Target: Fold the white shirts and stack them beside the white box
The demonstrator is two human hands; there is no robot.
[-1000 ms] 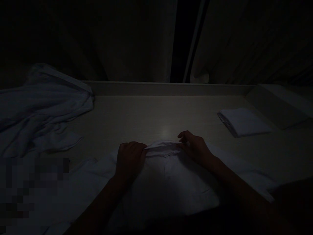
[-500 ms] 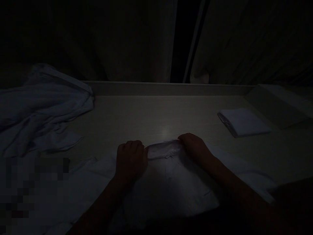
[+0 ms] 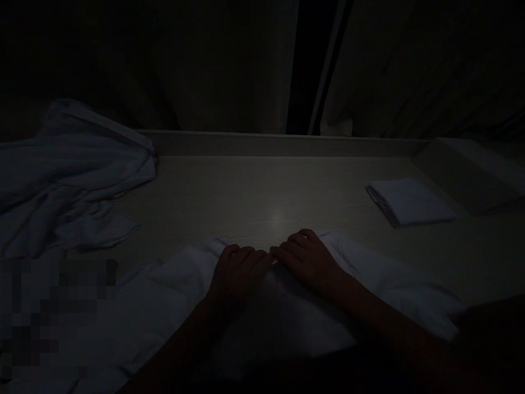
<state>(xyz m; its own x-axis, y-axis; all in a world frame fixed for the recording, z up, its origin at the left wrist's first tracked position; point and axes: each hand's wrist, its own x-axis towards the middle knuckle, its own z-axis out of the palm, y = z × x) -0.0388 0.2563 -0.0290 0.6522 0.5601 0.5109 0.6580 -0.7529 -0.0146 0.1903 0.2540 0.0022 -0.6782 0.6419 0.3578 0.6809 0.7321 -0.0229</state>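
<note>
A white shirt (image 3: 283,317) lies spread out in front of me in dim light, its cloth reaching to both sides. My left hand (image 3: 240,273) is closed on the far edge of the shirt, near the middle. Right beside it, my right hand (image 3: 307,261) grips the same edge, and the fingertips of the two hands meet. The part of the edge under my fingers is hidden.
A crumpled heap of white cloth (image 3: 77,164) lies at the left of the pale tabletop (image 3: 254,191). At the right are a folded white cloth (image 3: 412,202) and a pale slanted panel (image 3: 463,175). A low ledge (image 3: 246,145) and dark curtains (image 3: 205,65) close off the back.
My hands have come together along the shirt's edge, the left moving right and the right moving left. The strip of cloth that showed between them is now covered.
</note>
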